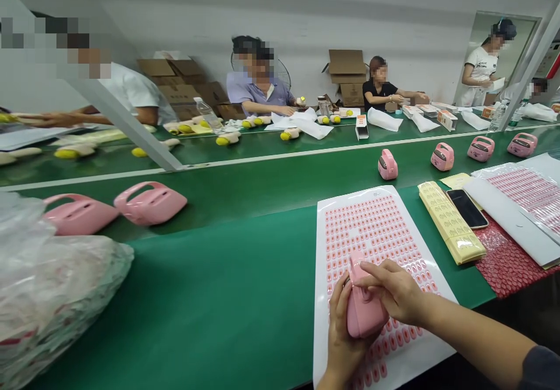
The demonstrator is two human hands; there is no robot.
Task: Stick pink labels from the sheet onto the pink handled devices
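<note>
My left hand (340,334) cradles a small pink plastic device with a carry handle (366,314) from its left side and below. Bent fingers of my right hand (396,289) press on its handle and upper side; whether they also pinch something small is hidden. The device is tilted, just above a white sheet of stickers (350,218), which carries rows of small pink ovals with red centres. Some spots in those rows are bare. Both hands are over the lower half of this sheet.
Similar pink devices (151,203) stand along the green bench (210,296), left and right. A big clear plastic bag (56,296) fills the left side. At right lie a yellow label stack (450,220), a phone (467,208) and more sheets (525,197). Co-workers sit across a divider rail (262,159).
</note>
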